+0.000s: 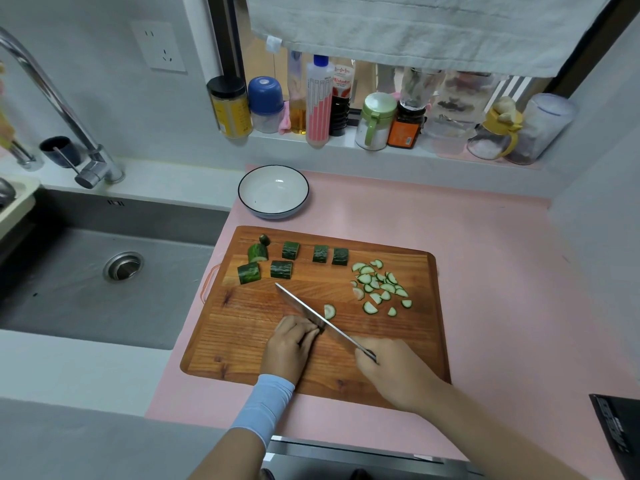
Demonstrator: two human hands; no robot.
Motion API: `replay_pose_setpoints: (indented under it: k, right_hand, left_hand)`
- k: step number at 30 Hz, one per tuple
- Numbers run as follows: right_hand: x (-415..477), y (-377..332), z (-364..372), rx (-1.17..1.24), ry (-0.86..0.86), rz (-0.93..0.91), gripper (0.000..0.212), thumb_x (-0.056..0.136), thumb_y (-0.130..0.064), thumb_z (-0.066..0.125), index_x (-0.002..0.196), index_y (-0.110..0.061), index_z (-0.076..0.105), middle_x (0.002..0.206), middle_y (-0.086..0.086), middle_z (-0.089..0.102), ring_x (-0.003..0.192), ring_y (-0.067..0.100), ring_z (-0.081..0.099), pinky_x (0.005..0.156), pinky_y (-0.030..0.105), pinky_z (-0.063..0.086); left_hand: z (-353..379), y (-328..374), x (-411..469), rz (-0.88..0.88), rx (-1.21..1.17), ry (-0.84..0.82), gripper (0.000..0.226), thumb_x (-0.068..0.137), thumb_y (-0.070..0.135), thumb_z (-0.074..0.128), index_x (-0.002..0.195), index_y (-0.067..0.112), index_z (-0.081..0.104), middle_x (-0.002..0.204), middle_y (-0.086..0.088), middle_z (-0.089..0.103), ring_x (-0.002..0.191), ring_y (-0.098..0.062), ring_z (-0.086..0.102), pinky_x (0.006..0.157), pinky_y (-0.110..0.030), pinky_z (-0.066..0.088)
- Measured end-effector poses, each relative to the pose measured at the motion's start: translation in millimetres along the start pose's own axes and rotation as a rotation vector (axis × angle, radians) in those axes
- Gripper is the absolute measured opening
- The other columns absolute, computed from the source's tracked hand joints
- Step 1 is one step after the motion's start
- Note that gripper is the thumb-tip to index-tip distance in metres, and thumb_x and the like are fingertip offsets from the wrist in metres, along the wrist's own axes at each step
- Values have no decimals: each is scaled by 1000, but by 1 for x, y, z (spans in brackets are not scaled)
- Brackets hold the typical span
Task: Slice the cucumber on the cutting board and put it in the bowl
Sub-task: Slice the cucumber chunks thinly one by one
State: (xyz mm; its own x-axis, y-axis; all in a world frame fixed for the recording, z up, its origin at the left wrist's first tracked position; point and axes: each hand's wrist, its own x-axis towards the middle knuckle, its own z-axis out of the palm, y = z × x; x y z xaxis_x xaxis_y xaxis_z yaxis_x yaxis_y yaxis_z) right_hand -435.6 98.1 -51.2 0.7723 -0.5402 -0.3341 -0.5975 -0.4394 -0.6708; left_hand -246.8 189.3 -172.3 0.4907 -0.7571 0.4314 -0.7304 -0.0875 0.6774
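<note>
A wooden cutting board (263, 327) lies on the pink counter mat. Several dark green cucumber chunks (281, 269) sit along its far left part. A pile of thin half-moon cucumber slices (381, 285) lies at its right, and one slice (329, 311) rests beside the knife blade. My right hand (398, 372) grips the handle of a knife (311, 315) whose blade points up-left. My left hand (292, 342) curls over a small cucumber piece, mostly hidden, against the blade. A white bowl (273, 192) with a dark rim stands empty behind the board.
A steel sink (104, 271) with a faucet (52, 105) lies left of the board. Bottles and jars (320, 98) line the window ledge behind the bowl. A dark object (620, 434) sits at the right front edge.
</note>
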Motion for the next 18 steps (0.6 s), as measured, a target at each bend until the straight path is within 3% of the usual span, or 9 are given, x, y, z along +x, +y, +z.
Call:
replay_pose_setpoints:
  k: [5,9,12,18]
  right_hand:
    - [21,-14,10,-10,1,16,42,99,-22,43,63,-43,50,54,-12,51,49,8,42,51,21,29]
    - [36,-17,12,-9,11,65,35,98,-24,45,63,-25,41,53,-9,47,49,8,40,53,27,33]
    - [38,-16,11,-23,9,73,37,98,-24,45,61,-26,38,56,-8,47,53,10,41,54,29,34]
    - [40,-18,11,-33,-8,86,35,97,-25,45,63,-23,38,59,-6,48,56,12,44,57,33,37]
  left_hand:
    - [1,1,0,14,-13,17,8,76,4,80,81,6,74,84,0,66,82,-8,60,84,-12,47]
    - [1,-2,-1,26,-3,22,7,85,14,73,84,7,73,89,0,65,85,-13,61,83,-20,50]
    - [1,-1,-2,81,22,18,15,90,18,63,84,7,72,90,0,64,86,-17,60,84,-19,47]
    - [2,-5,-3,106,60,-10,8,90,9,64,87,10,71,91,3,62,86,-18,58,83,-15,43]
